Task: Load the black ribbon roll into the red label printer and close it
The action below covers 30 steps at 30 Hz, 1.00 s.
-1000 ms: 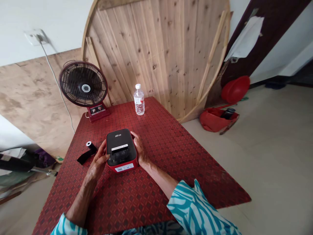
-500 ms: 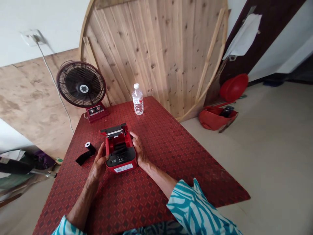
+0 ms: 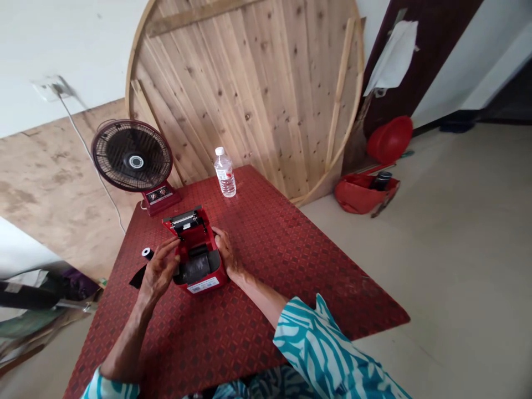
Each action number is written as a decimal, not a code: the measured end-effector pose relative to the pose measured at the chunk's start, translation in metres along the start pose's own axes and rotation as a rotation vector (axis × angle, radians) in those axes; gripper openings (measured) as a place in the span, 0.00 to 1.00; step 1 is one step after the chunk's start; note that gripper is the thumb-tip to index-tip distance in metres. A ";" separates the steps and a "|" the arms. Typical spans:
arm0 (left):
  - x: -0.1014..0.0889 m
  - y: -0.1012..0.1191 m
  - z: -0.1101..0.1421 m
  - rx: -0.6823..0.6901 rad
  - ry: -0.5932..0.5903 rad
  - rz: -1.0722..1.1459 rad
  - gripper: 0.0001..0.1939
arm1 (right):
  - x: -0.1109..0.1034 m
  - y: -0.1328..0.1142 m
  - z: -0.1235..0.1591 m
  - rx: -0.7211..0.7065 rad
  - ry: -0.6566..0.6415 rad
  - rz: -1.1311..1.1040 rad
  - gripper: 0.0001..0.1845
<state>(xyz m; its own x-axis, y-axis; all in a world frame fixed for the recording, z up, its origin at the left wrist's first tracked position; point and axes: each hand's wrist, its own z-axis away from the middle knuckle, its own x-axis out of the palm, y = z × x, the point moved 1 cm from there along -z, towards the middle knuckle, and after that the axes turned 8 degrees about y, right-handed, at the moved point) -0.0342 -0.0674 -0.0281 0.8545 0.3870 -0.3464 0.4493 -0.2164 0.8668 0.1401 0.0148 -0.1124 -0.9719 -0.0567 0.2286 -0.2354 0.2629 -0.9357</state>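
Observation:
A red and black printer, looking like a small label printer, sits on the table with its lid raised at the back. Inside its front part shows a dark, shiny sheet-like piece. My left hand is at the printer's left side, fingers bent over the edge near the lid's hinge and thumb lower down. My right hand grips the right side wall. Left of the printer stands a black ribbon roll with a white core; its loose black strip is partly hidden behind my left hand.
The table has a red patterned cover. Toward the back stand a fan and a clear plastic bottle. A round wooden board leans behind the table. On the floor at right are a red bag and a red basin.
My left hand has moved up along the printer's left side toward the lid hinge. The front panel with its buttons no longer shows; a dark sheet-like piece appears there. The view has shifted slightly.

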 end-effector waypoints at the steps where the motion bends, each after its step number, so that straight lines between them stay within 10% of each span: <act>1: 0.002 0.006 -0.008 0.067 -0.042 -0.092 0.17 | 0.000 0.000 0.000 -0.006 -0.001 -0.004 0.28; 7: 0.035 0.023 -0.056 0.144 -0.508 -0.512 0.08 | 0.000 0.000 -0.001 -0.031 0.006 -0.015 0.26; 13: 0.050 0.013 -0.069 0.142 -0.606 -0.591 0.07 | -0.001 -0.003 0.000 -0.022 -0.011 -0.012 0.24; 19: 0.034 0.034 -0.051 0.175 -0.539 -0.608 0.14 | 0.000 -0.002 -0.001 -0.026 -0.007 -0.016 0.24; 24: -0.020 0.057 -0.044 0.178 -0.274 -0.559 0.27 | -0.001 0.000 0.000 -0.010 -0.005 -0.042 0.23; 30: -0.061 0.021 -0.082 0.022 -0.026 -0.608 0.23 | -0.002 0.005 -0.001 0.002 0.008 -0.032 0.24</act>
<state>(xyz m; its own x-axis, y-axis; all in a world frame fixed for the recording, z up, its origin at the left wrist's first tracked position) -0.0982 -0.0219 0.0410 0.4490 0.4252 -0.7859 0.8640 0.0176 0.5032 0.1408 0.0172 -0.1176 -0.9637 -0.0578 0.2606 -0.2666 0.2587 -0.9284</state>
